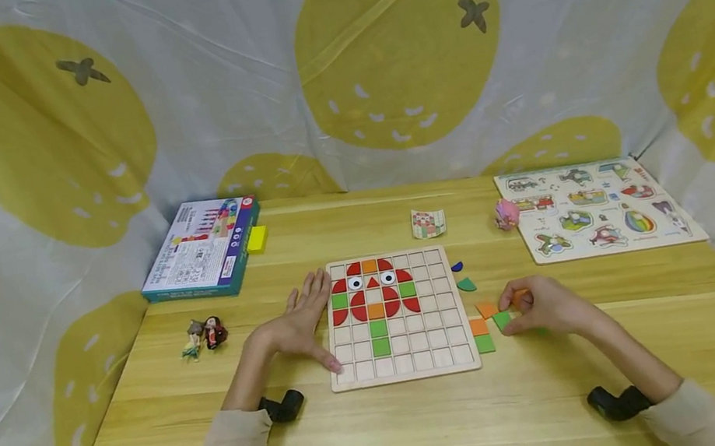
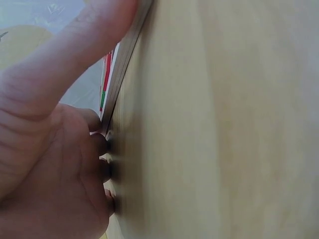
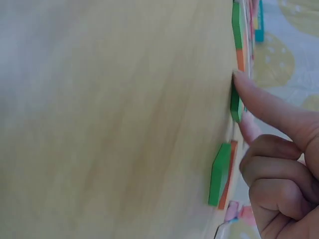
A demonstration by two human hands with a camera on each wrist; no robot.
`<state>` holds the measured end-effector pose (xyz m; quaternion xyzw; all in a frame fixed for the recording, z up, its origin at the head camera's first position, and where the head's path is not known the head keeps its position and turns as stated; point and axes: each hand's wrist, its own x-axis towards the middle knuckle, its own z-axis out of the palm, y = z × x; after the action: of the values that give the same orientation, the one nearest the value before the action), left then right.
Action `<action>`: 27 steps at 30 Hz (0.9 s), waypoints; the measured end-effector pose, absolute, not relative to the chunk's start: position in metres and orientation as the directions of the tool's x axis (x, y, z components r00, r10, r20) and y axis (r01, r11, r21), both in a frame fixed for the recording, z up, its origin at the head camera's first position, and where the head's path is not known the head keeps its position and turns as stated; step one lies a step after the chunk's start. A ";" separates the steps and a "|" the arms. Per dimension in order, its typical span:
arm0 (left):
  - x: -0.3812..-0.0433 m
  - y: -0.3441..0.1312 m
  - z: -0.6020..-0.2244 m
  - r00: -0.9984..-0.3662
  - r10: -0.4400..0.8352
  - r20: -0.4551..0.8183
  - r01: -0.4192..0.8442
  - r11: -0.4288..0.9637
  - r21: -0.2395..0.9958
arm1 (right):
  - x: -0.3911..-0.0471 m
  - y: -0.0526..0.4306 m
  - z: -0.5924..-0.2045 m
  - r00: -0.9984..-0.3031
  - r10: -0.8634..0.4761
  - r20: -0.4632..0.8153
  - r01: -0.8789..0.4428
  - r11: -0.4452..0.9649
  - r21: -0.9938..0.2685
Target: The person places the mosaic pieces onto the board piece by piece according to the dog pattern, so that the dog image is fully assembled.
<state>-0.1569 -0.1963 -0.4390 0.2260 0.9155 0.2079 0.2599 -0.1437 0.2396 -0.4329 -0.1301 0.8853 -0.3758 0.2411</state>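
Note:
A wooden grid board (image 1: 406, 374) lies mid-table, with red, green and orange tiles and two eye tiles in its squares. My left hand (image 1: 300, 327) rests along the board's left edge, fingers spread and thumb near the lower-left corner. To the right of the board, my right hand (image 1: 545, 306) pinches a green square tile (image 3: 235, 102) between thumb and index finger, close over the table. Its other fingers are curled in. Beside that tile lie an orange tile (image 1: 486, 309), an orange square (image 1: 479, 326) and a green square (image 1: 485, 344).
A blue half-round piece (image 1: 456, 267) and a green quarter-round piece (image 1: 466, 284) lie right of the board. Behind it is a small pattern card (image 1: 428, 224). A boxed game (image 1: 199, 249) and small figurines (image 1: 204, 335) stand left; a picture puzzle (image 1: 599, 208) and pink toy (image 1: 507, 214) lie back right.

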 end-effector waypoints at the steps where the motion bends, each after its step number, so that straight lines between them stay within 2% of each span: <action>1: -0.157 -0.197 -0.439 -0.763 0.520 -0.384 0.304 0.813 0.497 | -0.145 0.240 -0.433 -0.855 -0.406 -0.323 -0.053 0.688 -0.724; 15: -0.156 -0.200 -0.438 -0.768 0.511 -0.385 0.298 0.818 0.492 | -0.149 0.247 -0.425 -0.874 -0.388 -0.293 -0.083 0.712 -0.697; 19: -0.156 -0.200 -0.439 -0.768 0.509 -0.389 0.299 0.822 0.485 | -0.141 0.213 -0.418 -0.866 -0.426 -0.263 -0.105 0.668 -0.736; 27: -0.157 -0.198 -0.441 -0.766 0.526 -0.368 0.323 0.811 0.487 | -0.124 0.109 -0.426 -0.801 -0.548 -0.241 -0.166 0.591 -0.790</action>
<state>-0.1570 -0.1981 -0.4406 0.2315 0.9178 0.2021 0.2515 -0.1235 0.1092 -0.4263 -0.2077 0.8597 -0.4019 0.2373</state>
